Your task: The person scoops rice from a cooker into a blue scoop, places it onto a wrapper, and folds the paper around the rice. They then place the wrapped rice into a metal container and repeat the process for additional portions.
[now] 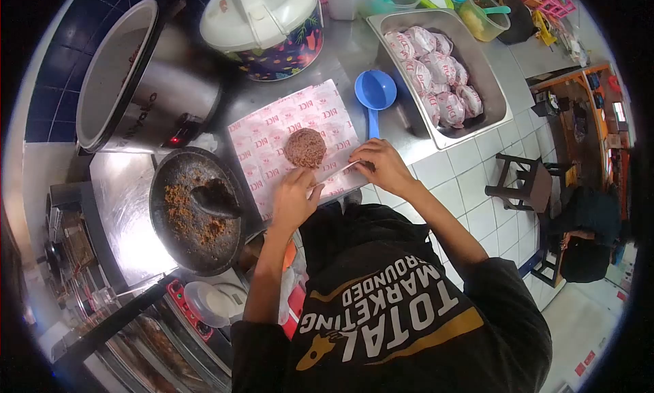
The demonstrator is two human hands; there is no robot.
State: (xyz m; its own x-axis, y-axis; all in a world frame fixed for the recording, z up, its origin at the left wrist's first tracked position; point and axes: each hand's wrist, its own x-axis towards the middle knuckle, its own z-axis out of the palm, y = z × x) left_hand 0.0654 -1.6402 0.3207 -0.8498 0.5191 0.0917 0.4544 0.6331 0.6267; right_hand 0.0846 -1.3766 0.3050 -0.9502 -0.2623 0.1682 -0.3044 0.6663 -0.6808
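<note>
A round mound of brown rice [305, 148] sits on a sheet of white and pink printed wrapping paper [262, 151] on the steel counter. The paper's near edge is lifted and folded between my hands. My left hand [295, 199] pinches that edge just below the rice. At the paper's right corner, the fingers of my right hand [383, 165] are closed on the same edge. Beyond my right hand lies a blue ladle [376, 92], its handle pointing toward me.
A steel pan [496, 100] holds several wrapped bundles [436, 69]. On the left are a stone mortar [163, 219] with brown paste and a pestle [214, 199], and a large rice cooker [163, 103]. A lidded patterned container [272, 49] stands behind. Stools [521, 185] and a person [589, 216] are at right.
</note>
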